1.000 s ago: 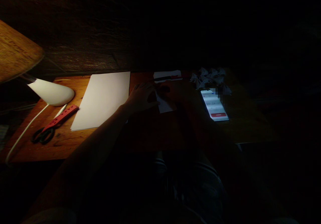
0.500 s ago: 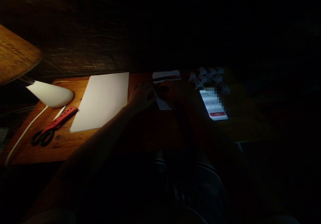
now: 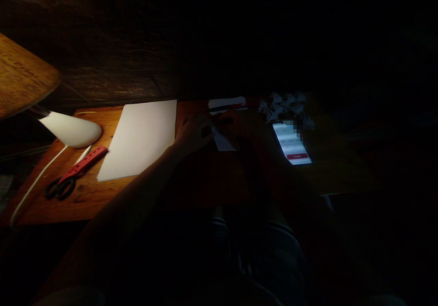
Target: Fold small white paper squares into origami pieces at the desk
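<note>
— Item one: the hands?
— My left hand point(image 3: 193, 134), fingers curled, pinched the left edge of a small paper piece point(image 3: 224, 143). My right hand point(image 3: 241, 127) met its far edge in deep shadow; I could not tell its grip.
— Item two: the paper's place?
— On the tabletop point(image 3: 85, 196), between the white sheet stack point(image 3: 140, 139) and the lit phone point(image 3: 292, 144). Scissors point(image 3: 73, 173) lay beside the lamp point(image 3: 70, 129).

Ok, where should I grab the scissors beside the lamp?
Probably best by the black handle loops, coming from the near left. The scissors lie flat on the table, with the loops nearest you and the red blade end pointing away toward the paper sheet.
</note>
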`<action>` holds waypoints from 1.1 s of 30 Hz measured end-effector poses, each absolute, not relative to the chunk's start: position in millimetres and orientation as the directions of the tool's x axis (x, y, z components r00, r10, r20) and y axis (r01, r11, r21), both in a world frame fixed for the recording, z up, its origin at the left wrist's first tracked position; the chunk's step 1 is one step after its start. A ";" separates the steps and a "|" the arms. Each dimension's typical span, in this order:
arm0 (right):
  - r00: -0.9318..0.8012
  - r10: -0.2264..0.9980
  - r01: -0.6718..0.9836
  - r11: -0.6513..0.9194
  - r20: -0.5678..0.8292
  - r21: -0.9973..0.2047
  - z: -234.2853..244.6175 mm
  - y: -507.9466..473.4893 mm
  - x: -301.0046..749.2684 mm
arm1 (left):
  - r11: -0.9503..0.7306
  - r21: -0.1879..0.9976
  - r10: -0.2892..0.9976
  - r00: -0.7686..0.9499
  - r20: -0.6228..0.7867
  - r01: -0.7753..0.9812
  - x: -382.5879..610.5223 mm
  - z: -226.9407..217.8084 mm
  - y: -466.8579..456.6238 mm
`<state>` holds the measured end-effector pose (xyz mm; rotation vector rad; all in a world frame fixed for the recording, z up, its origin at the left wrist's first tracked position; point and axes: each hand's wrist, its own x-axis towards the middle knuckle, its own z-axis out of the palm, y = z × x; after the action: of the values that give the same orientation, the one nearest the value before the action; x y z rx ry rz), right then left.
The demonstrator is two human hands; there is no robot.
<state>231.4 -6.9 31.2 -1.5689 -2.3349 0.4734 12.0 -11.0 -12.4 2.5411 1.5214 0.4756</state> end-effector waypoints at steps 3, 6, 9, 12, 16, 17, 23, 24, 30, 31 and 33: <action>-0.397 0.916 0.827 0.387 0.063 -0.409 31.4 -6.9 232.7 | -0.478 0.281 0.878 0.438 0.195 0.832 12.2 -11.8 -11.1; -0.449 0.890 0.798 0.440 0.081 -0.411 27.3 -2.7 234.9 | -0.485 0.270 0.873 0.443 0.204 0.832 12.2 -12.8 -10.3; -0.481 0.874 0.790 0.466 0.068 -0.397 22.4 3.2 237.6 | -0.489 0.256 0.870 0.444 0.215 0.834 12.2 -14.4 -9.2; -0.498 0.866 0.797 0.480 0.052 -0.367 20.7 6.6 240.0 | -0.487 0.253 0.871 0.443 0.214 0.836 12.2 -14.9 -9.0; -0.486 0.873 0.815 0.469 0.038 -0.339 24.1 4.0 241.5 | -0.496 0.255 0.865 0.449 0.225 0.830 11.5 -15.5 -9.0; -0.481 0.876 0.817 0.464 0.038 -0.343 25.4 2.4 241.5 | -0.499 0.253 0.863 0.450 0.228 0.829 11.1 -16.0 -8.7; -0.476 0.876 0.789 0.466 0.082 -0.400 25.9 -3.2 241.1 | -0.508 0.247 0.858 0.460 0.230 0.825 8.6 -20.4 -5.9; -0.478 0.873 0.784 0.472 0.092 -0.403 24.4 -2.5 241.0 | -0.509 0.249 0.857 0.459 0.234 0.824 8.3 -21.1 -5.4; -0.501 0.863 0.789 0.489 0.072 -0.372 23.9 0.0 238.6 | -0.506 0.261 0.860 0.455 0.232 0.822 8.6 -22.3 -4.8; -0.482 0.874 0.808 0.469 0.057 -0.358 26.6 -1.3 238.1 | -0.503 0.263 0.862 0.454 0.226 0.824 9.0 -21.8 -5.1; -0.443 0.896 0.841 0.426 0.028 -0.333 32.3 -4.1 237.4 | -0.500 0.264 0.864 0.453 0.220 0.825 9.8 -20.2 -6.0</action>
<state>237.4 -4.1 32.3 -1.5309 -2.4770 0.4028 9.8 -6.0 -20.2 2.5744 1.5035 0.4973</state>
